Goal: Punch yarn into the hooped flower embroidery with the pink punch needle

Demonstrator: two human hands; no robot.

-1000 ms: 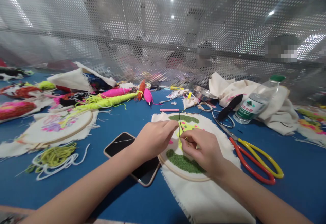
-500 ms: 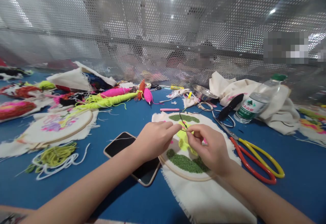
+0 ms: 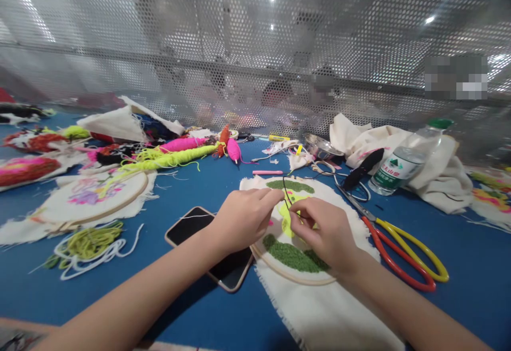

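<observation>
Over a round embroidery hoop (image 3: 297, 281) with white cloth, my two hands work close together at a strand of black yarn (image 3: 285, 187). My left hand (image 3: 241, 219) is closed, its thumb and forefinger pinching by the strand. Just to the right, my right hand (image 3: 326, 230) pinches the black yarn between thumb and fingertips. Whether a needle is in either pinch cannot be made out. On the cloth are dark green tufted patches (image 3: 293, 255) and a bright yellow shape (image 3: 286, 222), partly hidden behind my right hand.
Beneath my left forearm lies a phone (image 3: 229, 271). Scissors (image 3: 403, 239) with red and yellow handles and a water bottle (image 3: 393, 170) are at right. A second hoop (image 3: 120, 210), a green yarn bundle (image 3: 93, 242) and yellow yarn (image 3: 179, 158) are at left. A perforated metal panel (image 3: 239, 32) stands behind.
My right hand has moved slightly down and left, and the black strand between the hands has changed shape. My left hand stays nearly in place; the view has shifted a little.
</observation>
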